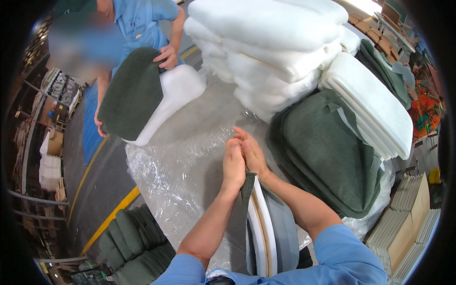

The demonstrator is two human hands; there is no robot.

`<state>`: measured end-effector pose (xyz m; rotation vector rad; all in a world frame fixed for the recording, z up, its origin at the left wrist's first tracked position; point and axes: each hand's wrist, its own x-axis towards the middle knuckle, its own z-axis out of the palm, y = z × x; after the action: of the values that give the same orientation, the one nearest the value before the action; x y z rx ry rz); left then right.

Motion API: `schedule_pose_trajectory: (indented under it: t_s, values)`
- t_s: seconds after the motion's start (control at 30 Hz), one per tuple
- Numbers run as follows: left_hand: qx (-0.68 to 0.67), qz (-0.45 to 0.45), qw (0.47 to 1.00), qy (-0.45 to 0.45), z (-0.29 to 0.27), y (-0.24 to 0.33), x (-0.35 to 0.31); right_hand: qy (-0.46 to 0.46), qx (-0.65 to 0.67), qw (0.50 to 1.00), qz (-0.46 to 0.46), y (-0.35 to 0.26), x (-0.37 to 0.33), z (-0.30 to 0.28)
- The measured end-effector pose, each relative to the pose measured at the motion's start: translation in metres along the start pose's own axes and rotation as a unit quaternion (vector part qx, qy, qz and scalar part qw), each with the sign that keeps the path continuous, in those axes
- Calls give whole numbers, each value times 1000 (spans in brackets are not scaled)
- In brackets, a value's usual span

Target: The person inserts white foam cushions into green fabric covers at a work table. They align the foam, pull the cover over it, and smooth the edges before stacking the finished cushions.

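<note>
Landmark for all positions: the table, its surface partly under clear film.

A cushion stands on edge at the table's near edge, between the person's forearms and close against the body. Its layers show: white padding, a tan strip along the middle, grey fabric on the right side, and a green edge at the upper end.

Left hand and right hand meet over the table just above that end, fingers of both partly curled. The green edge lies directly below the left hand; whether either hand grasps it cannot be told.

On the table's right side: a pile of green covers, with white pads beside it. At the table's far side: a tall stack of white wadding.

At the table's far left corner a co-worker holds a green piece against a white pad, both hands at the green piece's edges.

Floor left of the table: green cushions in a pile and a yellow line.
</note>
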<state>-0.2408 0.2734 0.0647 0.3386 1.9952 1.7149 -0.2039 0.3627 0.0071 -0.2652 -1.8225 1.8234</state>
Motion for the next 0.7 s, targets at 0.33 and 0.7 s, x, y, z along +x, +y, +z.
schedule_pose_trajectory:
  t_s: [0.33, 0.7]
  values:
    - [269, 66, 961, 3, -4, 17, 7, 113, -47, 992, -24, -17, -10, -5]
    - [144, 28, 989, -18, -2, 12, 8, -131, 40, 990, -20, -85, -46, -65]
